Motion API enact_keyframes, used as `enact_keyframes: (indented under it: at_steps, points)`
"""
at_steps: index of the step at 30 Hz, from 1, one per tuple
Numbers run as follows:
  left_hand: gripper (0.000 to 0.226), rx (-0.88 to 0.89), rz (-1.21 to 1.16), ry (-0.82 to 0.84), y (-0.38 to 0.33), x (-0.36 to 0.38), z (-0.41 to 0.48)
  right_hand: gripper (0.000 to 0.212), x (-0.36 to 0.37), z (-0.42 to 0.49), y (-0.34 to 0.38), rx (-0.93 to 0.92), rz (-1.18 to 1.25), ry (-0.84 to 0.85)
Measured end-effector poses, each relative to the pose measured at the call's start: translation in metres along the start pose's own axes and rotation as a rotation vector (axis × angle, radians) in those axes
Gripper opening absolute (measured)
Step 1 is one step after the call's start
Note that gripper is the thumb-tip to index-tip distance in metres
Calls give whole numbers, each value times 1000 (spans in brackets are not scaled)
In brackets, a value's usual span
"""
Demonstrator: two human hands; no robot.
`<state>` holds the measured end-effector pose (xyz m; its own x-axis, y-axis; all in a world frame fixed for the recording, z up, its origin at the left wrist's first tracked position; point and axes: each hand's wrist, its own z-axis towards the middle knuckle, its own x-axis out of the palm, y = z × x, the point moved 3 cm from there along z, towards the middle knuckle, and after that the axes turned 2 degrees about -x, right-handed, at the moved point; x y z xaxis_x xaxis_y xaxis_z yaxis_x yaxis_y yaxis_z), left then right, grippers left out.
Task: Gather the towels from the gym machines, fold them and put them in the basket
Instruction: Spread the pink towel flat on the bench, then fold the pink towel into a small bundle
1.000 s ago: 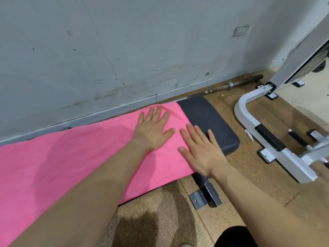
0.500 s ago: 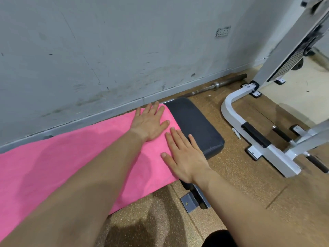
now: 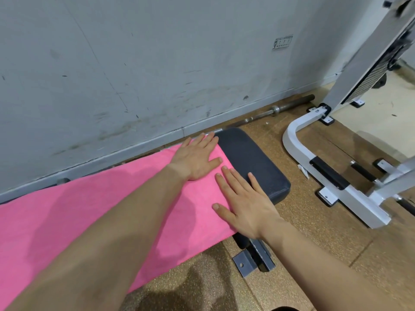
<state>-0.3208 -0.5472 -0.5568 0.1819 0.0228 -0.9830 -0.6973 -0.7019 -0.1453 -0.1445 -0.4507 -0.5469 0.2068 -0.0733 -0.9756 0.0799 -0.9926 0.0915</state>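
1. the pink towel (image 3: 89,216) lies spread flat along a dark padded bench (image 3: 253,160). it runs from the left edge of the view to a straight right edge, and the right end of the pad beyond that edge is bare.
2. the left hand (image 3: 197,160) rests palm down on the towel's far right corner. its fingers are straight and close together and grip nothing, and the fingertips reach the far edge of the bench.
3. the right hand (image 3: 244,203) lies palm down just near of the left hand, across the towel's right edge. its fingers are straight and slightly spread and hold nothing. the thumb is on the towel and the outer fingers are on the bare pad.
4. the bench's metal foot (image 3: 253,261) shows under the near edge, on a speckled brown floor (image 3: 314,254).
5. a barbell (image 3: 289,106) lies on the floor along the base of the grey wall (image 3: 157,63), far of the bench.
6. a white machine frame (image 3: 332,176) stands on the floor to the right, apart from the bench.
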Motion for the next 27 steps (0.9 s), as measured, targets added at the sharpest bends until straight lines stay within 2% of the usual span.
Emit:
enact_keyframes:
  at_steps: [3,5,10,14,18,22,27]
  points:
    - [70,40,-11,-9,3,-1,2,76,-3,3,-5,-22,5,11]
    - [67,76,-52,-71,2,-8,-4,75,-5,4,-6,-36,5,16]
    - [69,-65,-232,-221,23,-29,-76,73,-18,-6,8,-7,18,-20]
    - [75,-285,-223,-243,65,-29,-188,85,-28,-13,64,-75,91,-73]
    - [81,-557,-163,-246,103,-20,-308,75,-20,-15,150,-189,174,-106]
    - [74,-834,-149,-238,117,-7,-402,70,-8,-18,237,-303,211,-110]
    - [55,-997,-246,-281,128,0,-453,53,-1,-18,316,-403,272,-142]
